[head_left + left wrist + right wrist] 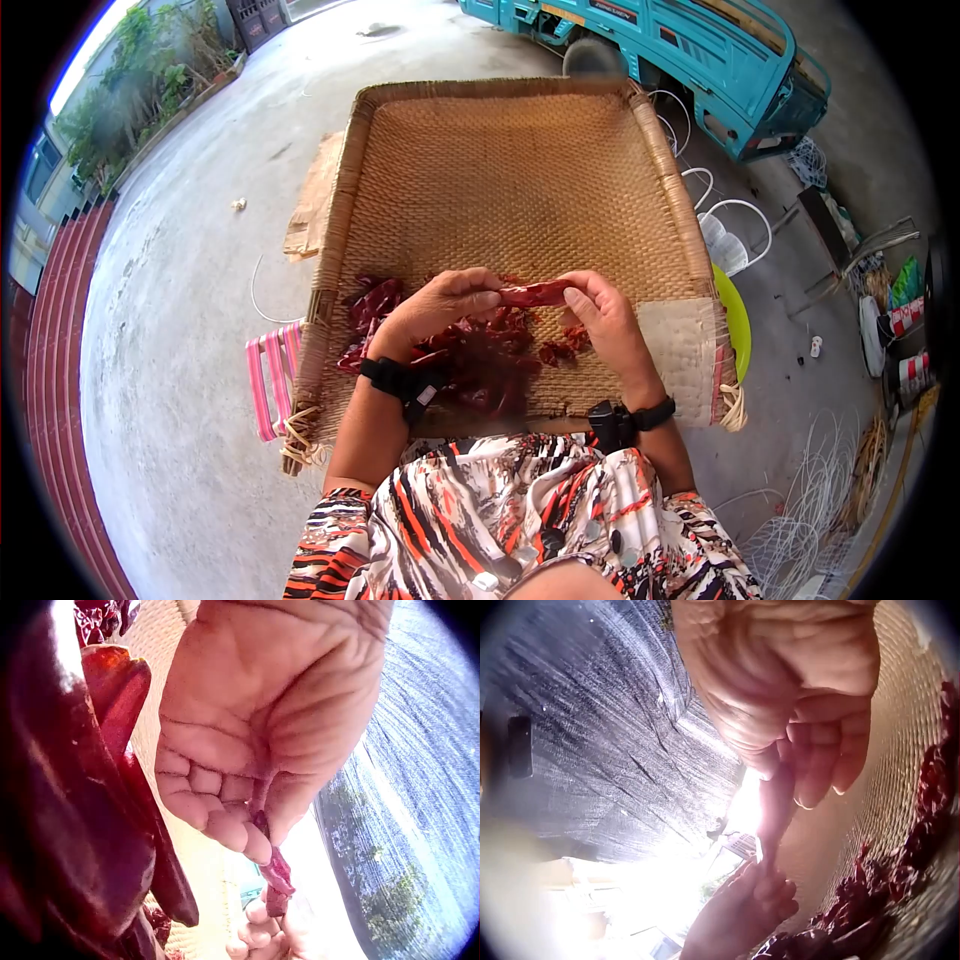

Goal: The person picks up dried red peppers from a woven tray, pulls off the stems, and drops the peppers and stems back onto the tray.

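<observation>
Both hands hold one dried red chili (535, 294) stretched between them above a woven tray (520, 180). The left hand (440, 305) pinches its left end between thumb and curled fingers; in the left wrist view the left hand (262, 727) grips the chili (278, 874) at thumb and fingertips. The right hand (608, 325) pinches the other end, and the right wrist view shows the right hand (795, 697) with thumb and index on the chili (775, 802). Below the hands lies a pile of dark red chilies (490, 375) on the tray.
Small red pieces (565, 348) lie right of the pile. A pale patch (680, 345) covers the tray's lower right corner. Beside the tray stand a pink striped stool (272, 380) and a yellow-green basin (735, 320). A teal cart (690, 60) is parked beyond it.
</observation>
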A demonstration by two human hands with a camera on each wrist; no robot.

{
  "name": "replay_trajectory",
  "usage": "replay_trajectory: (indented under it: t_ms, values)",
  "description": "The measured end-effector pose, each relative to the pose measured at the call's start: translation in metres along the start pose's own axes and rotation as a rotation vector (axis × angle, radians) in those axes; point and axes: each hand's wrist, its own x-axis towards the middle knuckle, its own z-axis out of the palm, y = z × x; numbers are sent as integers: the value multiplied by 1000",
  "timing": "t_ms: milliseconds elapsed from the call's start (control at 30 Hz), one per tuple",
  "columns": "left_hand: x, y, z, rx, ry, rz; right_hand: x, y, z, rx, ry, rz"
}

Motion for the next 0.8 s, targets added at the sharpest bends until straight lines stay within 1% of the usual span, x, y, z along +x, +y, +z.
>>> replay_trajectory:
  t_ms: [33, 133, 233, 333, 367, 433, 500, 533, 567, 633, 700, 733, 800]
  values:
    - [1, -1, 0, -14, -7, 19, 0, 1, 0, 60, -28, 21]
    - [1, -2, 1, -21, -5, -32, -3, 3, -1, 277, -158, 115]
    - [2, 1, 1, -21, 48, -71, -5, 5, 0, 373, -86, 132]
    - [7, -7, 1, 87, 206, 64, -3, 15, -16, 525, 169, 129]
    - [8, -13, -2, 167, 236, 49, -2, 16, -23, 573, 278, 112]
    - [10, -29, -9, 326, 291, 19, -5, 17, -45, 757, 442, 99]
    - [10, -39, -14, 619, 322, 80, -8, 19, -72, 1090, 540, 33]
    - [9, -41, -15, 765, 335, 110, -13, 19, -86, 1199, 524, -28]
    - [9, -42, -14, 797, 344, 92, -17, 22, -102, 1187, 534, -85]
    - [7, -42, -14, 865, 364, 54, -22, 34, -133, 1275, 560, -147]
    - [5, -35, -11, 885, 364, -18, -28, 32, -148, 1432, 661, -168]
    - [4, -32, -11, 895, 364, -53, -30, 29, -149, 1431, 704, -155]
    - [3, -39, -14, 971, 306, -70, -28, 28, -147, 1430, 628, -96]
